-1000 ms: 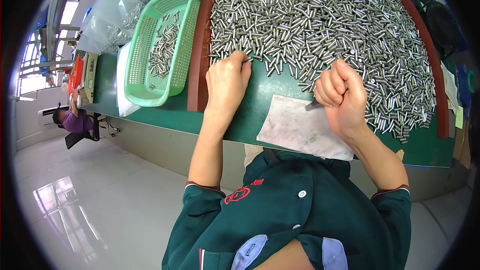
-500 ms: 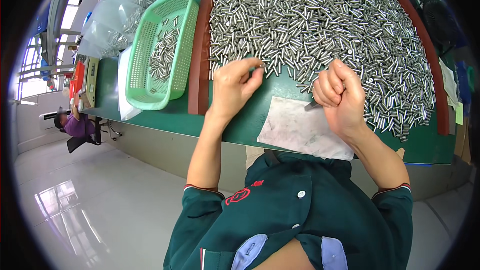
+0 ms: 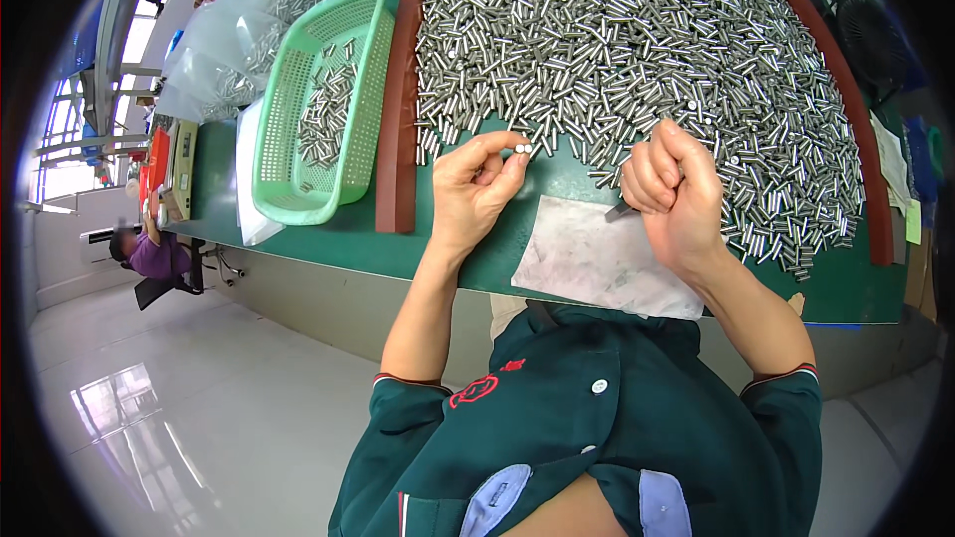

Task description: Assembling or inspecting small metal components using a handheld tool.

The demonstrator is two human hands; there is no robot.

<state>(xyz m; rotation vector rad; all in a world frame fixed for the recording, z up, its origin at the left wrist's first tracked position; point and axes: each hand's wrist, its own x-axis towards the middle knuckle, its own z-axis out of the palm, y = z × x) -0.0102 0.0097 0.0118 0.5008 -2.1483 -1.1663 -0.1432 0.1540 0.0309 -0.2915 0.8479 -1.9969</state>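
Note:
My left hand (image 3: 477, 189) is closed in a pinch at the near edge of a large heap of short metal pins (image 3: 617, 50). Between its thumb and forefinger are small metal pins (image 3: 522, 148), their bright round ends showing. To the right, my right hand (image 3: 676, 194) is curled into a fist above a smudged white sheet (image 3: 597, 257). A dark flat piece (image 3: 619, 211) sticks out from the lower left of that fist; the rest of it is hidden by the fingers.
Reddish-brown bars (image 3: 396, 139) border the heap on the green table (image 3: 477, 264). Left of them stands a green plastic basket (image 3: 298, 207) with some pins in it. Clear bags of pins (image 3: 224, 50) lie beyond. A seated person in purple (image 3: 161, 254) is at the far left.
My left hand has shifted slightly right and turned, so the pin ends now show at its fingertips. My right hand stays almost still.

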